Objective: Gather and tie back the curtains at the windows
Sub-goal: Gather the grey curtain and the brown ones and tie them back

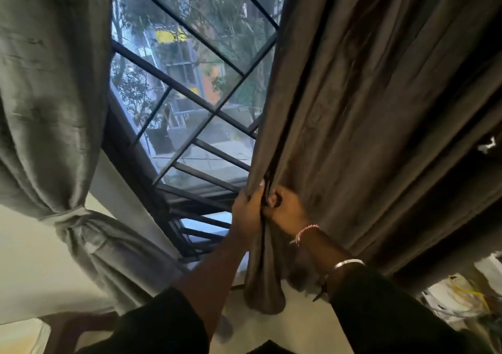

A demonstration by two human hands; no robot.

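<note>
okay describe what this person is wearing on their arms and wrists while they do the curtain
Both arms wear dark, near-black sleeves pushed up to mid-forearm. The left hand is bare, with nothing on its wrist. Behind the right hand sits a thin pink-and-white thread bracelet, and further up the forearm a plain silver bangle.

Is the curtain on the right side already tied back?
No, the right curtain hangs loose while both hands grip its edge; only the left curtain is tied.
</note>
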